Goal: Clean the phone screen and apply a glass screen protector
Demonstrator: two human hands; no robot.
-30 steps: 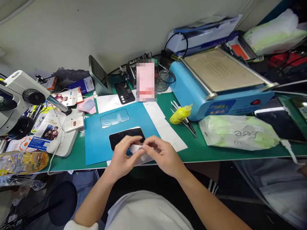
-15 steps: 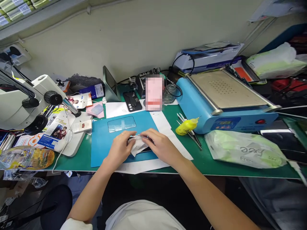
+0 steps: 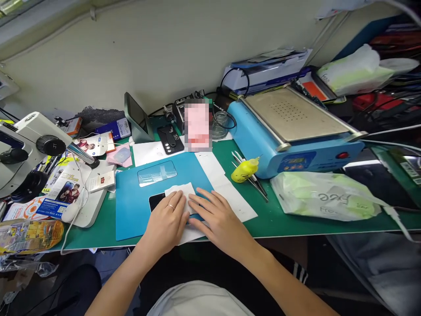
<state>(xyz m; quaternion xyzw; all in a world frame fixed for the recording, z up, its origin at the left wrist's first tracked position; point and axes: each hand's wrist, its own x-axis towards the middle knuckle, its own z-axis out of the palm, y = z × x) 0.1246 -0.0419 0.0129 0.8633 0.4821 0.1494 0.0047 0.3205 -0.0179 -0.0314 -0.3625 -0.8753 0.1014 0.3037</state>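
Note:
A dark phone point(image 3: 155, 201) lies on the blue mat point(image 3: 131, 215), partly under a white tissue point(image 3: 187, 189) and my hands. My left hand point(image 3: 167, 221), with a ring on one finger, rests flat over the tissue and phone, its fingers close together and straight. Beside it, my right hand point(image 3: 219, 215) has its fingers stretched out and apart, with the fingertips at the tissue's right side. How much of the phone is under my palms is hidden. Behind my hands, a clear screen protector point(image 3: 157, 173) with a dark outline lies on the mat.
A blue machine with a metal plate point(image 3: 289, 114) stands at right, with a plastic-wrapped pack point(image 3: 325, 196) before it. Nearer the mat lie a yellow bottle point(image 3: 245, 170) and thin tools. At left are a microscope point(image 3: 39, 136) and boxes. A black phone case point(image 3: 170, 139) lies behind.
My hands have gone from pinching the tissue to lying flatter over it and the phone. The right fingers have spread. The view has shifted to the right.

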